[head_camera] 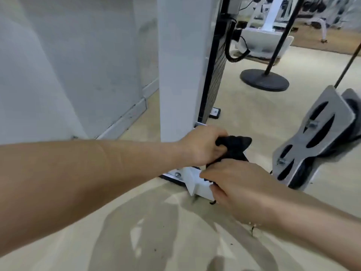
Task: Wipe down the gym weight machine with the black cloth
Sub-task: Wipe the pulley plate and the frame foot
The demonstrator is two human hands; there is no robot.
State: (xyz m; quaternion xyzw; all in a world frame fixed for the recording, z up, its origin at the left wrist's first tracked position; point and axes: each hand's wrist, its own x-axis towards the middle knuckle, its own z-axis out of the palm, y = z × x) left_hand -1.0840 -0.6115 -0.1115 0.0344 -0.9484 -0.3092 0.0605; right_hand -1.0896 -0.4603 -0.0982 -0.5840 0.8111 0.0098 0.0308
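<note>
— Cloth first: where is it?

— Black cloth [233,148] is bunched up between two hands, low down by the foot of the weight machine.

— Who holds it?

— Both hands do. The left hand [203,145] has its fingers curled tight round the top of the cloth. The right hand [232,184] pinches the bottom part, just under the left one. A corner of the cloth sticks out to the right, past the left fingers.

— What is under the hands?

— The white base [192,180] of the machine, with a shiny bolt [177,175] on it. I cannot tell if the cloth touches the base.

— And behind the hands?

— The tall white post [181,65] of the machine goes up just behind the left hand. A black weight stack [214,75] stands beside the post.

— What else is near?

— To the right of the hands hangs a grey pulley block [320,133] on a cable. Farther back sits a round black stand base [264,80] on the pale floor [136,231]. Off to the left is a white wall [68,65].
</note>
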